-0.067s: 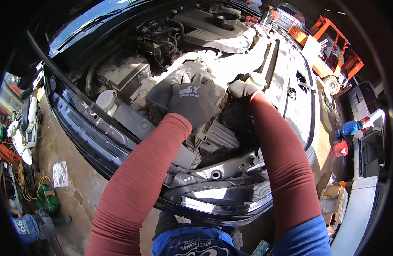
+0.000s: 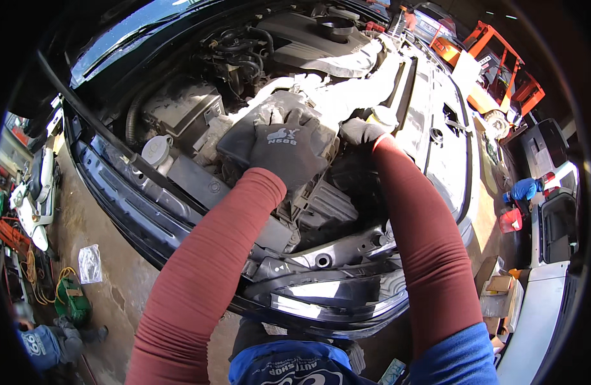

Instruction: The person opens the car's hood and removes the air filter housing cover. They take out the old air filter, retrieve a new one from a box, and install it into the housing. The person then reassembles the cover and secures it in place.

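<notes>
In a dark grey work glove, my left hand lies on the black air filter box in the engine bay. Its palm is down, with the fingers spread across the dusty lid. My right hand, also gloved, is at the box's right side with its fingers bent together. Whatever those fingers grip is hidden. Just beyond the right hand is a pale round cap. Below the left hand, a ribbed black plastic part shows beside a dark gap.
A thin black prop rod slants across the left side. The engine cover carries a black funnel-like piece. Along the front runs a headlight. Orange lifting equipment stands far right. Co-workers are on both sides.
The whole view has shifted very slightly. Both hands keep their places on and beside the air filter box.
</notes>
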{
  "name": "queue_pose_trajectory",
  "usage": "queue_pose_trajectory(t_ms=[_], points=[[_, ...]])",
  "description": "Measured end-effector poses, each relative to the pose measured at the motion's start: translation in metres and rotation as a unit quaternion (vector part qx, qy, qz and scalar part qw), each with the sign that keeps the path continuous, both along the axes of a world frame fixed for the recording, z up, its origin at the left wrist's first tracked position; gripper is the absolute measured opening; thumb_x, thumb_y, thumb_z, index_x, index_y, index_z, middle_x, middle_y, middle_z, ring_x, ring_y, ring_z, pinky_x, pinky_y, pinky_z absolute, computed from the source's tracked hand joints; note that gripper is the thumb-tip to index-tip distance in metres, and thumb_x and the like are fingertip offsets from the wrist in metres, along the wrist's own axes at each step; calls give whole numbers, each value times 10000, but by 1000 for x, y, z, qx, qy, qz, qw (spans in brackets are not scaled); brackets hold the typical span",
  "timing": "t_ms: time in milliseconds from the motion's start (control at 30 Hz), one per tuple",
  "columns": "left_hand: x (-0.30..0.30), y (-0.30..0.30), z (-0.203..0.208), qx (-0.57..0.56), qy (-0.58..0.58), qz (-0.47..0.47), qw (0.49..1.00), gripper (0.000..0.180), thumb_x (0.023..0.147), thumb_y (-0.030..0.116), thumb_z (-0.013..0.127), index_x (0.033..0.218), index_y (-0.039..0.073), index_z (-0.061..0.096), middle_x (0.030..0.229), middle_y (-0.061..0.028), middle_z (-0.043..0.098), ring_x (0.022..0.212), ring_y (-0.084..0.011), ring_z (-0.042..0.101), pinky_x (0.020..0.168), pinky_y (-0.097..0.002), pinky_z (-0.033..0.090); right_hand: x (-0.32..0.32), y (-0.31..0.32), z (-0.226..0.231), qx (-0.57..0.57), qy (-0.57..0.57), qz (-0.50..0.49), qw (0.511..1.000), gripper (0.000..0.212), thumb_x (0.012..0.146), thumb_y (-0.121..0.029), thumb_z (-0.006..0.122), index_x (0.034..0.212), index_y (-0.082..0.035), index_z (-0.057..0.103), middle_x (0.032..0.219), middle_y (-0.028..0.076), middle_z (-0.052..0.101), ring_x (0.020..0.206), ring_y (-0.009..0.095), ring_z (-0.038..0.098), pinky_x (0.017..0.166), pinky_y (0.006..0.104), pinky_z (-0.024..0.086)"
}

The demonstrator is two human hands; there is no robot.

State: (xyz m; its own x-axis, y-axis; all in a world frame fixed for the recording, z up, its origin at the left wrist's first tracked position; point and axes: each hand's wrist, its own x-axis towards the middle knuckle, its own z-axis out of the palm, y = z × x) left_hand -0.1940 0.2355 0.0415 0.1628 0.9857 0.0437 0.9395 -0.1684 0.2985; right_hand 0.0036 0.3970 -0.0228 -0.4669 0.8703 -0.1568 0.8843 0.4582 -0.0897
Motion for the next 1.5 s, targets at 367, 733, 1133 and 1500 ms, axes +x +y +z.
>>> queue_pose_trajectory(t_ms=[367, 733, 1133, 1500], points=[[22, 54, -10, -13, 147, -75, 986, 690, 900, 550, 612, 1384, 60, 627, 1439, -251, 589, 1339, -398, 568, 1128, -483, 439, -4, -5, 7, 15, 39, 16, 999, 313, 872, -204, 600, 1068, -38, 779, 997, 212, 762, 912, 347, 752, 803, 446, 575], [35, 81, -18, -24, 219, -63, 973, 644, 887, 561, 611, 1118, -23, 752, 1152, -273, 727, 1093, -395, 710, 1006, -463, 528, 4, -36, 36, 64, 116, 57, 990, 322, 867, -205, 604, 1077, -40, 782, 993, 210, 764, 912, 351, 754, 801, 450, 577], [9, 90, -26, 190, -69, -44, 978, 587, 914, 415, 707, 1333, 9, 648, 1225, -296, 690, 1143, -365, 677, 1026, -399, 497, 38, -100, 54, 79, 204, 89, 972, 329, 881, -252, 636, 1082, -43, 790, 1048, 220, 759, 958, 365, 746, 836, 461, 580], [-99, 22, -38, 63, -215, 100, 969, 645, 974, 479, 704, 1342, -50, 662, 1236, -154, 718, 1120, -211, 650, 980, -329, 496, -22, -96, -21, 73, 128, 285, 947, 427, 942, -270, 611, 1312, -76, 696, 1269, 193, 715, 1116, 385, 702, 977, 462, 546]])
